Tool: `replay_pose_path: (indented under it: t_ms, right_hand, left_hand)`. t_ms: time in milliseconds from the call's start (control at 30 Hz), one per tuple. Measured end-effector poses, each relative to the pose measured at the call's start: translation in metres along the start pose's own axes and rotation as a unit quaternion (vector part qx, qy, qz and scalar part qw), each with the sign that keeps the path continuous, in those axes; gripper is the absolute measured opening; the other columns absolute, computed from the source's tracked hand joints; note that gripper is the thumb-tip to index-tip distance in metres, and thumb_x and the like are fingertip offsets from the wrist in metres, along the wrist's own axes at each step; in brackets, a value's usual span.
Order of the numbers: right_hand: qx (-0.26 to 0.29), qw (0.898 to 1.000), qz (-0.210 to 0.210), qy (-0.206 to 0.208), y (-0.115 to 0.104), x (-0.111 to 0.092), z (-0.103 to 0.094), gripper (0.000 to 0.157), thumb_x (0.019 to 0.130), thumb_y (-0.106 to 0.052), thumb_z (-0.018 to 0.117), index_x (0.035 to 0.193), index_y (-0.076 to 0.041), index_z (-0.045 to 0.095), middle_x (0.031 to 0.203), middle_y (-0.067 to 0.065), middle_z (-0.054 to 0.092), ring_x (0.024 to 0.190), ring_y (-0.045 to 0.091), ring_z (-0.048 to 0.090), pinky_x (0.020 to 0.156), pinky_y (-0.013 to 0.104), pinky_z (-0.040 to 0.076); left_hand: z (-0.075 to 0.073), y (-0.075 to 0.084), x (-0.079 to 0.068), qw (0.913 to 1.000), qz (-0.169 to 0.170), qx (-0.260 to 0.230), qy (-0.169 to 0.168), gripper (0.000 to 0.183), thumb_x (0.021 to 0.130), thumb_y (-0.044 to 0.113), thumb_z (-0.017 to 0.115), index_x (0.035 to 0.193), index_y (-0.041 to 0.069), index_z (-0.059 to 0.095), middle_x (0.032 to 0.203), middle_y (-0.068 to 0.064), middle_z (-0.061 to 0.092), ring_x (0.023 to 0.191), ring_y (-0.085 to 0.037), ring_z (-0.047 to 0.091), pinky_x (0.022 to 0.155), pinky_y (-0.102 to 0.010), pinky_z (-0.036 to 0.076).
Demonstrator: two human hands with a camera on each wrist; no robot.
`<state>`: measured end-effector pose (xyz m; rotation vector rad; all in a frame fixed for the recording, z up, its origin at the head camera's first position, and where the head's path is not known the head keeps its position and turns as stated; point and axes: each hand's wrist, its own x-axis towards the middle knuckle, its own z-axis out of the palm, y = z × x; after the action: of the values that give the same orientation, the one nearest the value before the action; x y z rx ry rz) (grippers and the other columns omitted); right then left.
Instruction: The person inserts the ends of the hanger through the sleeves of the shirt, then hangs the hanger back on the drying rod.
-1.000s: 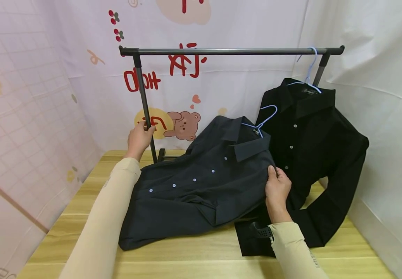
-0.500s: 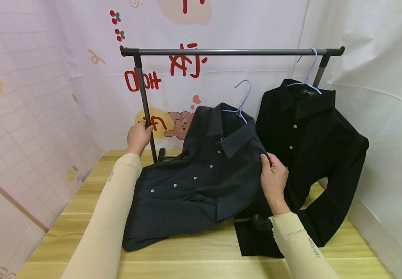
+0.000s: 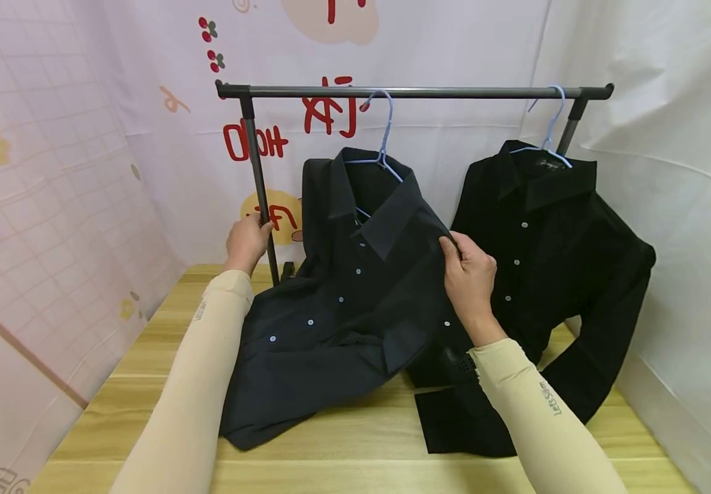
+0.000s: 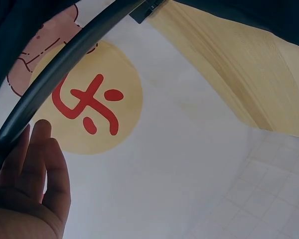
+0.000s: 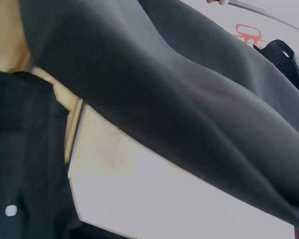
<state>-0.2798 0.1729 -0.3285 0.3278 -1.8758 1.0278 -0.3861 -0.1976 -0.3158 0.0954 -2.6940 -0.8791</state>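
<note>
In the head view my left hand [image 3: 248,243] holds the left post [image 3: 255,161] of the clothes rack between thumb and fingers. The left wrist view shows its fingers [image 4: 37,164] against that post. My right hand [image 3: 471,278] pinches the shoulder of a dark button-up shirt [image 3: 386,288], raised on a blue hanger [image 3: 383,140]. The hanger's hook overlaps the rack's top bar [image 3: 472,92]; whether it rests on it I cannot tell. The shirt's lower part lies on the table. Its grey-black cloth [image 5: 179,109] fills much of the right wrist view.
A second black shirt [image 3: 552,254] hangs on another blue hanger [image 3: 551,127] at the bar's right end, its sleeve reaching the wooden table [image 3: 355,453]. Behind the rack is a white printed cloth [image 3: 441,41]; pale cloth also covers both sides.
My right hand has moved up and left with the shirt's shoulder. The collar and hanger have risen from beside the second shirt to bar height. The left hand stays on the post.
</note>
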Motion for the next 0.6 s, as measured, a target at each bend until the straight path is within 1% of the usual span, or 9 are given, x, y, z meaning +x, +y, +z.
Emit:
replay_pose_path:
  t_ms: [167,233,300,433,600]
  right_hand:
    - [0.001,1.0,-0.016,-0.001,-0.017,0.024,0.015,0.027,0.099,-0.025,0.063,0.102,-0.001,0.075,0.092,0.014,0.074,0.078,0.027,0.068,0.069,0.036,0.047]
    - [0.003,1.0,-0.019,-0.006,-0.024,0.034,0.021,0.027,0.099,-0.026,0.063,0.102,-0.002,0.075,0.093,0.013,0.074,0.079,0.028,0.068,0.071,0.038,0.049]
    - [0.005,1.0,-0.019,-0.014,-0.032,0.043,0.027,0.028,0.1,-0.027,0.062,0.101,-0.002,0.075,0.093,0.013,0.074,0.079,0.028,0.068,0.071,0.039,0.049]
    - [-0.004,0.999,-0.02,-0.041,-0.046,0.059,0.039,0.029,0.101,-0.027,0.06,0.096,-0.003,0.074,0.087,0.013,0.071,0.073,0.027,0.065,0.067,0.037,0.047]
    - [-0.026,0.997,-0.023,-0.071,-0.062,0.067,0.058,0.028,0.102,-0.028,0.058,0.097,-0.005,0.073,0.086,0.011,0.07,0.072,0.026,0.063,0.065,0.038,0.045]
  left_hand:
    - [0.001,-0.001,0.002,1.0,0.001,0.003,0.0,0.032,0.106,0.03,0.048,0.113,0.001,0.06,0.094,-0.018,0.063,0.079,-0.032,0.057,0.066,-0.041,0.044]
    - [0.001,-0.002,0.003,1.0,0.006,0.002,0.002,0.032,0.106,0.029,0.048,0.113,0.0,0.059,0.095,-0.018,0.062,0.081,-0.033,0.056,0.068,-0.042,0.044]
    - [0.001,-0.003,0.004,0.9999,0.01,0.003,0.005,0.032,0.106,0.028,0.048,0.112,-0.001,0.059,0.095,-0.019,0.062,0.082,-0.034,0.056,0.069,-0.044,0.044]
    - [0.002,-0.005,0.006,0.9999,0.011,0.008,0.006,0.031,0.106,0.029,0.049,0.112,0.0,0.06,0.101,-0.02,0.064,0.087,-0.037,0.059,0.074,-0.048,0.046]
    - [0.002,-0.005,0.007,0.9999,0.005,0.015,0.001,0.034,0.105,0.028,0.05,0.121,0.0,0.058,0.113,-0.023,0.065,0.103,-0.042,0.06,0.085,-0.054,0.047]
